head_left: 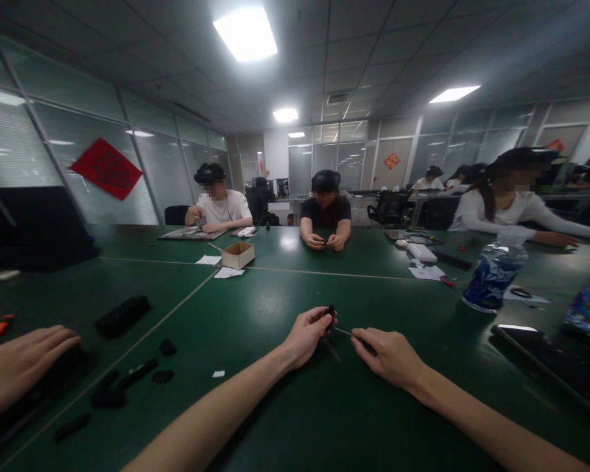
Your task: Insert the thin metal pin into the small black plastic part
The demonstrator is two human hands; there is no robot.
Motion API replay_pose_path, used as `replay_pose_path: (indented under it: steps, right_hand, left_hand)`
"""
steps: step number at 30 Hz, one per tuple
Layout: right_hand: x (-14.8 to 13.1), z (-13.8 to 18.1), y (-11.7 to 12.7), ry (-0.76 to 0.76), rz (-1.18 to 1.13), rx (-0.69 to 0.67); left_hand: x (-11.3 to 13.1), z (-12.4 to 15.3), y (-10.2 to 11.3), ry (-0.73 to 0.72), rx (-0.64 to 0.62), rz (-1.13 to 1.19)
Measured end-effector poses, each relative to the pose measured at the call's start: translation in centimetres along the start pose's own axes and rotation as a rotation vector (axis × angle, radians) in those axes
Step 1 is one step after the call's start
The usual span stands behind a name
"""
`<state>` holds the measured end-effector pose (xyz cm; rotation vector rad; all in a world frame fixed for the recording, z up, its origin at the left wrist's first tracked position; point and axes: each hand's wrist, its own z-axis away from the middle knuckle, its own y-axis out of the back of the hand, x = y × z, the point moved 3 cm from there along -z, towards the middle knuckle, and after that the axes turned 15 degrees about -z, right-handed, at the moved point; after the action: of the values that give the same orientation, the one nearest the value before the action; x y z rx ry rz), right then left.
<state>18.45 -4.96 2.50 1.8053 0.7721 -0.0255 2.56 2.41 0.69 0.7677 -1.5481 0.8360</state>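
Over the green table, my left hand (309,335) is closed around a small black part (330,311), mostly hidden by the fingers. My right hand (386,354) grips a thin screwdriver (343,332) by its dark handle. Its slim metal shaft points left toward the black part; whether the tip touches it I cannot tell. To the left of my forearm lie several loose black pieces (136,373) and a small white scrap (218,373).
At far left rests another person's hand (29,367), near a black case (122,316). A small cardboard box (238,255) stands ahead. To the right are a water bottle (494,275) and a dark phone-like device (545,360). Co-workers sit across the table.
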Motion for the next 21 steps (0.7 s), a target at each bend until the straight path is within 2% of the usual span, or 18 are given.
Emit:
replay_pose_path:
  steps: [5,11,21]
  right_hand:
    - [0.04,0.14,-0.05,-0.001,0.043,0.002]
    - [0.05,0.04,0.02,-0.034,-0.031,-0.013]
    - [0.09,0.03,0.01,-0.015,-0.095,0.004]
  left_hand:
    - [-0.15,-0.24,0.08,-0.033,-0.002,-0.075]
    - [0.21,-0.11,0.39,-0.072,-0.010,-0.181]
    - [0.64,0.60,0.38,-0.037,-0.008,-0.120]
